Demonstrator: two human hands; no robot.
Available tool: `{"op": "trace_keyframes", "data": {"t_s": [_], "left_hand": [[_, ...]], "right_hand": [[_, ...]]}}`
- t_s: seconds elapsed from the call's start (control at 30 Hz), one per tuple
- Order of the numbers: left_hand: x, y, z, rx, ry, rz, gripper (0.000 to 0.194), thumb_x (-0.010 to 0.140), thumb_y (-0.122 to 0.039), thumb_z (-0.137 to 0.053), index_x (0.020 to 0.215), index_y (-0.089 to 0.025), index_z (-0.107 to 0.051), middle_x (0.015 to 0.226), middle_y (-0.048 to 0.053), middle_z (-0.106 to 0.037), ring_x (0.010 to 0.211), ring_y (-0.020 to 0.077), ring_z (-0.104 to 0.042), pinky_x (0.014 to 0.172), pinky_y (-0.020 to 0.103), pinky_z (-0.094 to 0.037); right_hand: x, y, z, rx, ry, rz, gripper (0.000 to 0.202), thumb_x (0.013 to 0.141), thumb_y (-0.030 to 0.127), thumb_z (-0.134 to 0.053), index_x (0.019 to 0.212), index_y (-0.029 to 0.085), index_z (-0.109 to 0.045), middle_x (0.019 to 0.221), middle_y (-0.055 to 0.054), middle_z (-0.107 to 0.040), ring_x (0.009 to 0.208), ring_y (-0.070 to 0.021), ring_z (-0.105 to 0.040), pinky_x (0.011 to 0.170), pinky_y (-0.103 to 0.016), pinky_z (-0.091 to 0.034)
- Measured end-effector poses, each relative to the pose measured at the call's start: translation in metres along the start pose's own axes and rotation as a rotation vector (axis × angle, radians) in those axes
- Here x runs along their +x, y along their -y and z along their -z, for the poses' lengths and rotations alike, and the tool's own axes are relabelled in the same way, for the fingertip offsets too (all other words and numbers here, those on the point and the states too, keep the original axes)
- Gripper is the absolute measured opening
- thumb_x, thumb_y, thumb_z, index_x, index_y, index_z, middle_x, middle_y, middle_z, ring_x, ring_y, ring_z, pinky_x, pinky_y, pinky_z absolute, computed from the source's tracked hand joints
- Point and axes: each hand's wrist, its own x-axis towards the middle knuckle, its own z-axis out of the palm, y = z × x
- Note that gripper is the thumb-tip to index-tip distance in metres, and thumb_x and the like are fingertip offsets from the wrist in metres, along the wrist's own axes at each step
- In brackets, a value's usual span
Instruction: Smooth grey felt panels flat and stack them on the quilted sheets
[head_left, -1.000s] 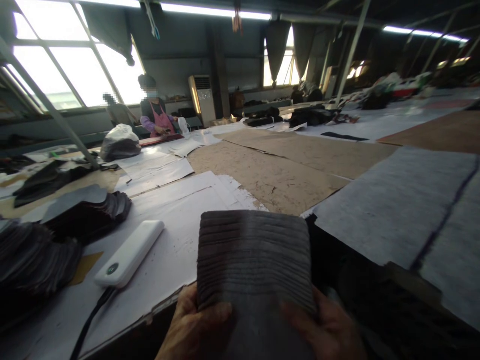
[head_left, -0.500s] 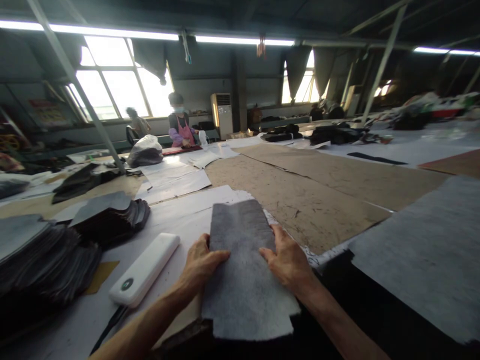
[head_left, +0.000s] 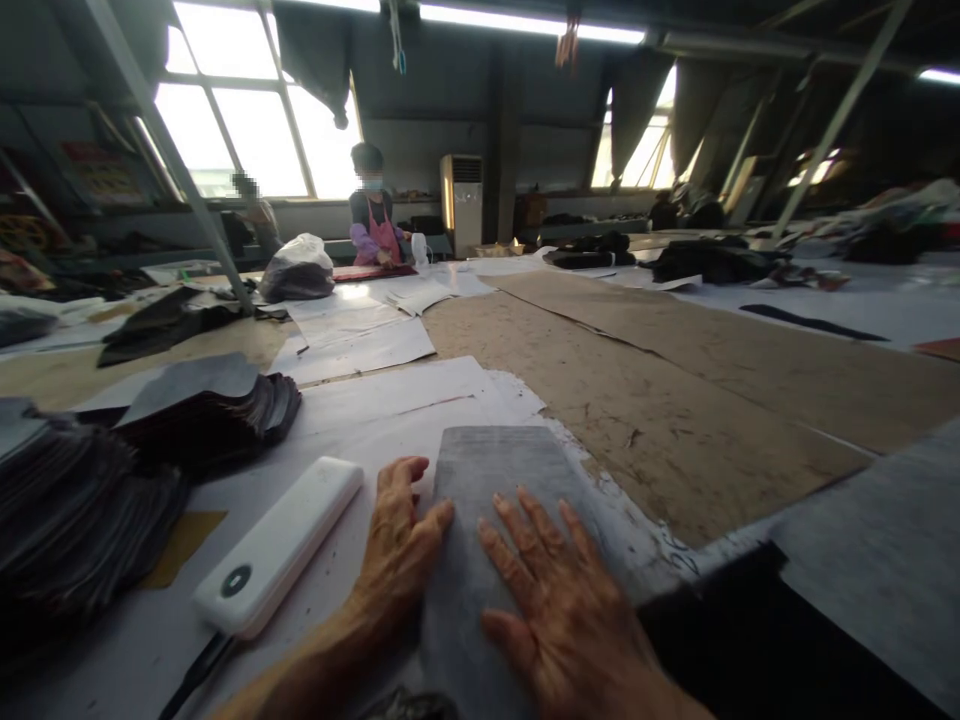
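Note:
A stack of grey fabric pieces (head_left: 480,470) lies on the white paper in front of me. My right hand (head_left: 559,590) rests flat on top of it, fingers spread. At the stack's left edge is my left hand (head_left: 401,540), its thumb touching the side and its fingers loosely apart, curled a little. The near end of the stack is partly hidden by my right hand and cut off by the frame. Left of my left hand lies a white power bank (head_left: 281,545) with a dark cable.
Two piles of dark, grey-topped fabric pieces (head_left: 206,410) stand at the left. Brown board (head_left: 600,370) covers the table's middle. Grey sheet material (head_left: 885,540) and black cloth (head_left: 780,630) lie at right. Across the table, a person in a pink apron (head_left: 379,235) works; a pole (head_left: 172,160) rises left.
My right hand has moved from the stack's right edge onto its top and flattened out. My left hand stays at the left edge. The view has shifted, and the stack sits lower in it.

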Motion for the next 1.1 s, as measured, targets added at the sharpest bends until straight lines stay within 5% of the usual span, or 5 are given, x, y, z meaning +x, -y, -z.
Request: {"op": "trace_keyframes", "data": {"t_s": [0.13,0.33,0.47,0.63,1.1], "left_hand": [[0.0,-0.001,-0.004,0.074,0.011,-0.088,0.039,0.068,-0.018,-0.047,0.107,-0.014,-0.047,0.116,0.01,-0.044,0.101,0.024,-0.045,0.09,0.04,-0.037],[0.0,0.002,-0.004,0.049,0.01,-0.078,0.038,0.067,-0.016,-0.047,0.105,-0.017,-0.048,0.11,0.008,-0.047,0.098,0.0232,-0.046,0.088,0.039,-0.038],[0.002,0.004,-0.007,0.086,0.022,-0.127,0.037,0.067,-0.014,-0.046,0.105,-0.016,-0.048,0.109,0.008,-0.047,0.099,0.0224,-0.046,0.09,0.038,-0.038],[0.005,0.004,-0.011,0.138,0.022,-0.163,0.039,0.066,-0.011,-0.048,0.105,-0.015,-0.049,0.108,0.008,-0.047,0.099,0.0214,-0.047,0.092,0.037,-0.037],[0.006,-0.003,-0.008,0.089,0.023,-0.088,0.042,0.066,-0.009,-0.051,0.107,-0.013,-0.047,0.107,0.01,-0.047,0.095,0.0212,-0.049,0.087,0.035,-0.04]], "right_hand": [[-0.005,0.006,-0.004,0.036,0.317,0.089,0.052,0.088,0.048,-0.039,0.132,0.02,-0.041,0.136,-0.009,-0.036,0.124,-0.0298,-0.034,0.096,-0.051,-0.037],[0.006,0.003,0.005,-0.059,-0.001,0.014,0.046,0.089,0.037,-0.041,0.129,0.014,-0.044,0.137,-0.01,-0.035,0.126,-0.0307,-0.029,0.099,-0.053,-0.03],[0.001,-0.006,-0.009,0.056,0.268,0.107,0.046,0.088,0.037,-0.042,0.13,0.017,-0.043,0.135,-0.008,-0.038,0.122,-0.0288,-0.037,0.094,-0.051,-0.04],[0.029,-0.044,-0.012,0.152,0.242,-0.398,0.047,0.079,0.031,-0.057,0.12,0.008,-0.054,0.126,-0.012,-0.049,0.118,-0.0256,-0.042,0.1,-0.04,-0.036],[0.067,-0.066,-0.004,0.621,0.54,-0.776,0.037,0.06,0.033,-0.067,0.094,0.016,-0.066,0.08,-0.003,-0.067,0.076,-0.0209,-0.062,0.067,-0.028,-0.047]]}}
